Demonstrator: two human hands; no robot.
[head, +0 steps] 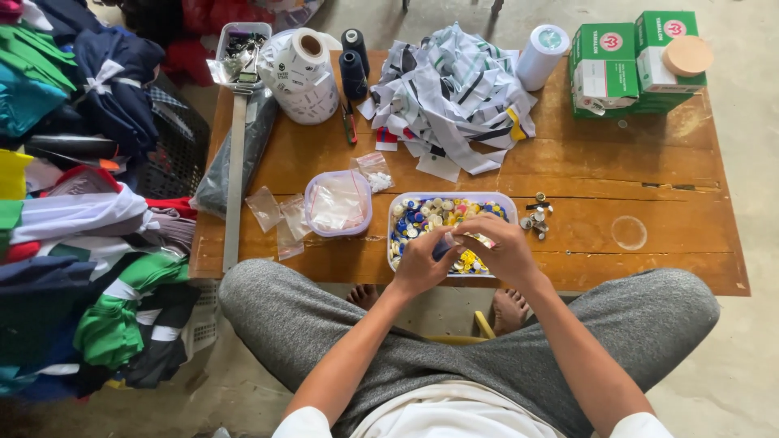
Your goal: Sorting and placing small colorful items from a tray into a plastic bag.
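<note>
- Hands meet over the button tray (395,212) at the counter (600,174) edge, close to the body, prob. so picked pieces stay over the tray.
- Left hand (420,264): fingers pinching a small dark blue piece (442,246); what it is exactly, cannot tell.
- Right hand (497,247): fingers pressed together on the same piece from the other side, w/ a bit of clear bag showing.
- Tray holds mixed buttons (430,215), yellow, blue, white.
- Lilac-rim tub (337,203) beside it holds clear small bags; more bags (276,215) lie loose near it.
- Few metal pieces (537,217) lie just right of the tray.
- Far side: label strips pile (454,93), tape rolls (307,73), green boxes (621,65).
</note>
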